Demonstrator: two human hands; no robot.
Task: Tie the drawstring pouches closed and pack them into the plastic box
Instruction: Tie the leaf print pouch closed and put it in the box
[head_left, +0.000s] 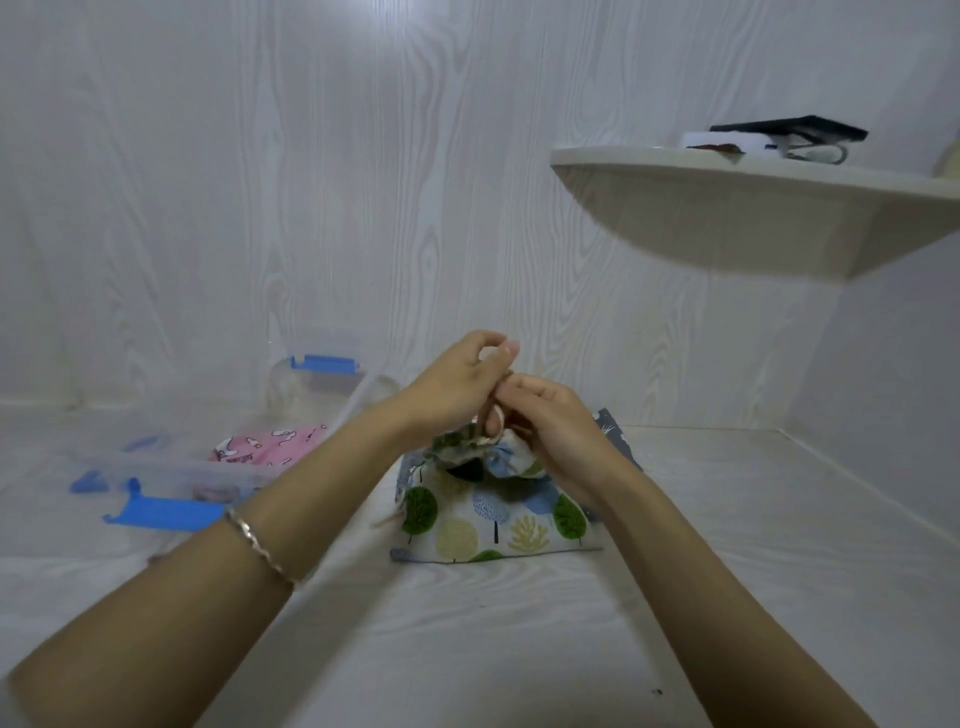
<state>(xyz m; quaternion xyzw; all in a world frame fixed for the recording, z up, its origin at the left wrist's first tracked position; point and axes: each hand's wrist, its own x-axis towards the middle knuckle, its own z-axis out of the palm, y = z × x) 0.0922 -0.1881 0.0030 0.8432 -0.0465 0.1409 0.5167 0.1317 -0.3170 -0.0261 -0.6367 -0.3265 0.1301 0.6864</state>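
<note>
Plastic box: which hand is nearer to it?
Left. The left hand pinches the cord just right of the box; the right hand grips the cord farther right, over the tree-print pouch.

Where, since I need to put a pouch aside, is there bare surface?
Bare: the near strip in front of the tree-print pouch, and right of it to the side wall. Crowded: left, where the plastic box holds a pink pouch.

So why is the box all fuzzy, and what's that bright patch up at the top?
Head view: the clear plastic box looks hazy because it is see-through against a pale wall; a light's glare whitens that wall at the top; the left hand and right hand, pinching the drawstring of the tree-print pouch, are slightly soft; shadows are faint everywhere.
</note>
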